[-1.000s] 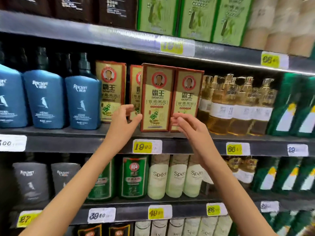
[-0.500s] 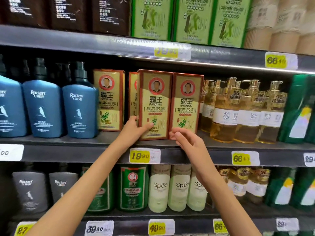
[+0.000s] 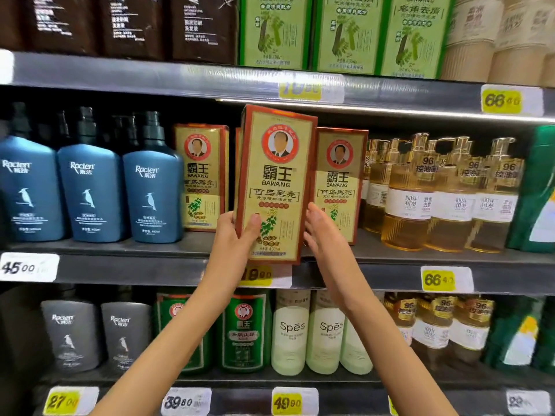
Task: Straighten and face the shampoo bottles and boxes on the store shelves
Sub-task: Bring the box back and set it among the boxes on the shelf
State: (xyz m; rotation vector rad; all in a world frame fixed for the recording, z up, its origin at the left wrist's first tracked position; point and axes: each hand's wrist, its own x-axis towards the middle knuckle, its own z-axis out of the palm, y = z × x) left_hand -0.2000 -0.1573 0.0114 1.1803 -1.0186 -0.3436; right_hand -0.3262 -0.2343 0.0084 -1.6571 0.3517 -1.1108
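Observation:
A tall red and gold Bawang box [image 3: 274, 175] is out in front of the middle shelf [image 3: 150, 267], tilted a little, its lower edge over the shelf lip. My left hand [image 3: 232, 235] grips its lower left edge, thumb on the front face. My right hand [image 3: 319, 229] lies with straight fingers against the box's lower right side. Two matching boxes stand on the shelf behind: one on the left [image 3: 199, 175], one on the right [image 3: 341, 181]. A further box shows as a sliver behind the held one.
Blue Raclen pump bottles [image 3: 90, 190] stand left of the boxes, amber pump bottles [image 3: 432, 199] on the right, green packs [image 3: 540, 190] at far right. Above are brown bottles and green Bawang boxes [image 3: 345, 34]. Below stand grey Raclen bottles, green boxes and pale Spes bottles [image 3: 291, 331].
The box in my left hand has come forward off the shelf row and up towards me. My right hand moved from the neighbouring box to this box's right side.

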